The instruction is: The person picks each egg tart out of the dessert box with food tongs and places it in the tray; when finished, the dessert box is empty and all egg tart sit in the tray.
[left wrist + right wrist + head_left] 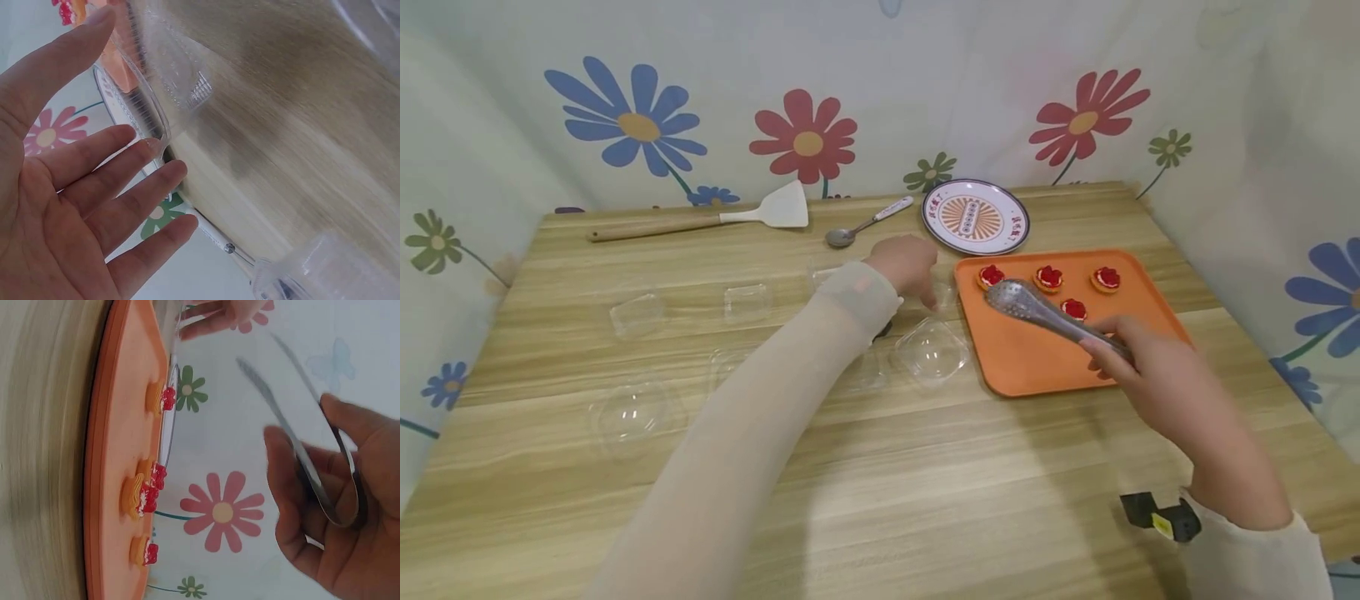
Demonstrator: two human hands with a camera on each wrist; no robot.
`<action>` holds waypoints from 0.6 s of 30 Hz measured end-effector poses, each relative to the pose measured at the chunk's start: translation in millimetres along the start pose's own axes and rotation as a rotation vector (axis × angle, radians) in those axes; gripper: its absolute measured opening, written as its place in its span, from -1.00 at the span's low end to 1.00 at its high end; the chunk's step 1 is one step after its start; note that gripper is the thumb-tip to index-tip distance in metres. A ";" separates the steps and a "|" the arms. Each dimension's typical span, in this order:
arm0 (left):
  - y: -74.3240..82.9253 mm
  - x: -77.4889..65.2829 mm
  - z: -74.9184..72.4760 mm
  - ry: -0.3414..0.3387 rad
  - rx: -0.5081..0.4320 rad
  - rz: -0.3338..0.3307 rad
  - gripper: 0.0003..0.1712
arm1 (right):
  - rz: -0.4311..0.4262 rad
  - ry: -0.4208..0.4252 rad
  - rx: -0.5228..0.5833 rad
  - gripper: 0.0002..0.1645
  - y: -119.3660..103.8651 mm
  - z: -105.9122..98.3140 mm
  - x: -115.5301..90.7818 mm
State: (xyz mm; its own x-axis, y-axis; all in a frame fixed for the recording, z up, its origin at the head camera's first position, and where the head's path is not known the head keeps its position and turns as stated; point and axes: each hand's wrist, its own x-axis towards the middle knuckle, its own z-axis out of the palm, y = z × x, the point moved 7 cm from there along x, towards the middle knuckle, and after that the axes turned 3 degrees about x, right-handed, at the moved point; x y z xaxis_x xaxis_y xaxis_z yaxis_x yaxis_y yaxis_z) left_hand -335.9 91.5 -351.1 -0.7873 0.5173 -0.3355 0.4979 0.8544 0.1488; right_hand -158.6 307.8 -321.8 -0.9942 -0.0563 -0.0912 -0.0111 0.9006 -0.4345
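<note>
My right hand (1165,392) grips metal tongs (1052,318), whose perforated end is over the orange tray (1022,371). In the right wrist view the arms of the tongs (275,406) stand apart with nothing between the tips. Several small tarts (1048,278) with red topping sit on the tray. My left hand (906,265) is at a clear plastic box (178,69) left of the tray. Its fingers are extended, with fingertips right at the rim in the left wrist view. The box's domed lid (932,354) lies toward me.
More clear plastic boxes (637,317) and a dome (634,412) lie on the left of the wooden table (895,492). Along the back are a white spatula (786,206) with wooden handle, a spoon (841,237) and a patterned plate (976,218). A flowered curtain (925,75) encloses the table.
</note>
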 end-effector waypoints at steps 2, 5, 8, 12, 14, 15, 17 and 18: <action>-0.7 -1.0 -0.1 0.009 -0.006 0.001 -0.27 | -0.069 -0.028 -0.002 -0.49 -11.1 4.7 -3.7; -4.1 -4.9 1.1 0.024 -0.027 0.004 -0.22 | -0.172 -0.053 -0.015 -0.57 -28.3 16.3 -8.3; -8.8 -7.6 2.3 0.039 -0.061 0.015 -0.16 | -0.254 -0.068 -0.021 -0.61 -42.8 30.6 -11.4; -15.8 -12.7 1.3 0.059 -0.125 0.022 -0.15 | -0.332 -0.090 0.001 -0.69 -56.3 47.7 -14.3; -19.0 -18.2 -0.7 0.067 -0.148 0.026 -0.16 | -0.362 -0.095 -0.001 -0.73 -61.6 54.4 -16.1; -20.8 -21.5 -2.2 0.069 -0.153 0.032 -0.14 | -0.371 -0.103 -0.001 -0.73 -63.6 57.9 -16.9; -25.7 -31.5 -8.4 0.088 -0.147 0.034 -0.12 | -0.390 -0.111 -0.014 -0.72 -67.4 63.4 -18.6; -29.2 -37.7 -12.8 0.105 -0.134 0.030 -0.10 | -0.394 -0.117 -0.018 -0.71 -68.8 65.8 -19.2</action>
State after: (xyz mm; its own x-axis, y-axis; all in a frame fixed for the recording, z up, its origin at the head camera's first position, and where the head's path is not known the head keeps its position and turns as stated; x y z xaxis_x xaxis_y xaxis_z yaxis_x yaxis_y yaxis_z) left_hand -325.4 47.6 -330.9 -0.8099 0.5390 -0.2315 0.4742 0.8338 0.2825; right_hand -131.7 218.5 -349.0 -0.8948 -0.4460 -0.0232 -0.3913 0.8080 -0.4405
